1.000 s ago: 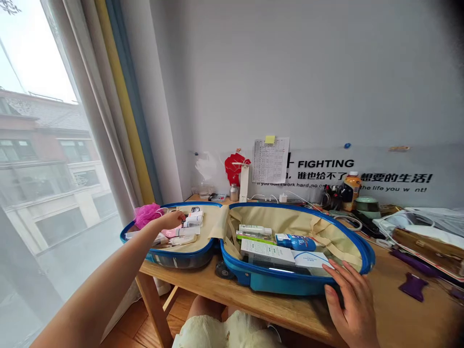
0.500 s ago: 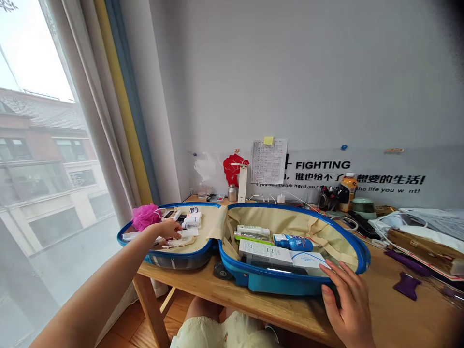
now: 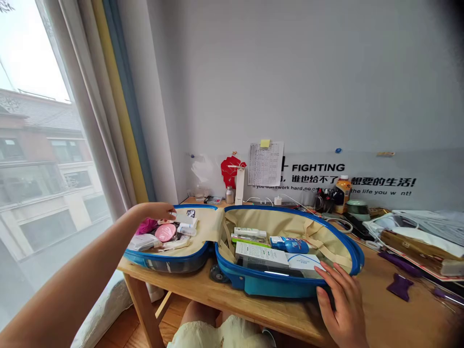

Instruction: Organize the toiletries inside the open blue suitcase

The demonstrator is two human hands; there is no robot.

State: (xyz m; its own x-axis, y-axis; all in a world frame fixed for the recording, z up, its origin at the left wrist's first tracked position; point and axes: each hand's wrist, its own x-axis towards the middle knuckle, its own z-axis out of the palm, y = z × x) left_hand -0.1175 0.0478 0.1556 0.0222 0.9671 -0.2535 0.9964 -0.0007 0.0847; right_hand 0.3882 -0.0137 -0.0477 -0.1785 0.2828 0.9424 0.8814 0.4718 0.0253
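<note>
A blue suitcase (image 3: 279,286) lies spread open on a wooden table, its two halves side by side. Over the back of the left half, my left hand (image 3: 159,211) is closed, pinching a flat pale item (image 3: 184,218) whose kind I cannot make out. Below it are a pink round case (image 3: 166,233), a small white tube (image 3: 187,229), a white pouch (image 3: 144,242) and a pink bath puff (image 3: 145,226), partly hidden by my forearm. My right hand (image 3: 342,299) rests open against the front right rim, fingers spread, near a white box (image 3: 306,265).
The right half holds a blue bottle (image 3: 290,244), a white bottle (image 3: 250,233) and a long printed box (image 3: 259,254). An orange-labelled drink bottle (image 3: 341,194), a green jar (image 3: 357,210) and a brown case (image 3: 413,246) stand behind and right. A purple object (image 3: 399,287) lies near the right.
My left hand has moved up and back from the front of the left half, carrying the flat pale item. The pink round case has come into view. My right hand stays at the rim.
</note>
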